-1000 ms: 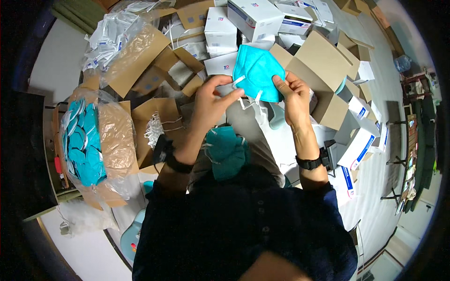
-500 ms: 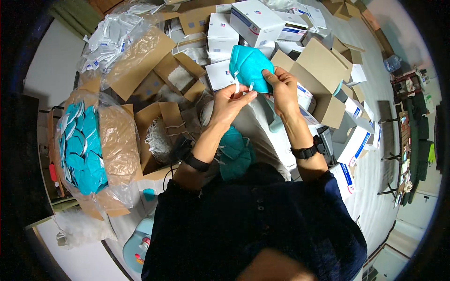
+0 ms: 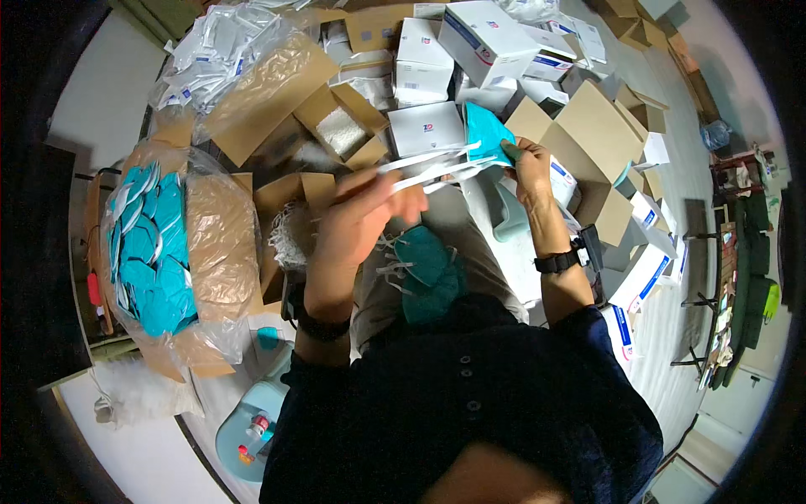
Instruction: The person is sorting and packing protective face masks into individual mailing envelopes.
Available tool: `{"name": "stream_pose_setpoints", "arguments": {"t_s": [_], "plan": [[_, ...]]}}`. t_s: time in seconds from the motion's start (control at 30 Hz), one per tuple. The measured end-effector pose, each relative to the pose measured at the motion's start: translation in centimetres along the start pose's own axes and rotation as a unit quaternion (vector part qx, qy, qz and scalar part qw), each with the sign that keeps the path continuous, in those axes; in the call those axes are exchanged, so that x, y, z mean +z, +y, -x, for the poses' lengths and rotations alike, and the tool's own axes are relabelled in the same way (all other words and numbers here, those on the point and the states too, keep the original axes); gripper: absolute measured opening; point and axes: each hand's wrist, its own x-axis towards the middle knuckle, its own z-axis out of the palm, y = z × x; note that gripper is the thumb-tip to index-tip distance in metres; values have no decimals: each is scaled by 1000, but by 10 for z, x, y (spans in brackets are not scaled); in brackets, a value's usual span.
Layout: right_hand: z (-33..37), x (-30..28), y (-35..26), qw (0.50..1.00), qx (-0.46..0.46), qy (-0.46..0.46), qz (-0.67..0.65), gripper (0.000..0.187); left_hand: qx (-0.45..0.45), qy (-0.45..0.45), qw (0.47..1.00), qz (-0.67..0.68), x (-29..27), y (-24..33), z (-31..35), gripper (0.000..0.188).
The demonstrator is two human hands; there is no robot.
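A teal face mask (image 3: 487,133) is pinched at its right side by my right hand (image 3: 532,170). Two white elastic straps (image 3: 437,173) run taut from the mask to my left hand (image 3: 357,220). That hand is smeared by motion, but the straps end at its closed fingers. More teal masks (image 3: 426,273) with white straps lie in my lap. Left of my left forearm, a brown carton holds a bundle of white straps (image 3: 290,238).
At the left a plastic-lined carton (image 3: 220,239) holds a heap of teal masks (image 3: 151,260). White boxes (image 3: 426,128) and open brown cartons (image 3: 588,126) crowd the far side. White packets (image 3: 222,55) fill a bag at far left. A pale blue stool (image 3: 239,428) carries a bottle.
My left hand has moved left and nearer to me, stretching the straps away from the mask. My right hand keeps its hold on the mask, which has turned and shifted slightly right.
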Motion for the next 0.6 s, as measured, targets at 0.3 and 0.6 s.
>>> {"name": "stream_pose_setpoints", "arguments": {"t_s": [0.3, 0.6], "plan": [[45, 36, -7, 940, -163, -216, 208, 66, -318, 125, 936, -81, -36, -57, 3, 45], [56, 44, -15, 899, -126, -394, 143, 11, -261, 123, 929, -232, -19, -48, 6, 33]]}}
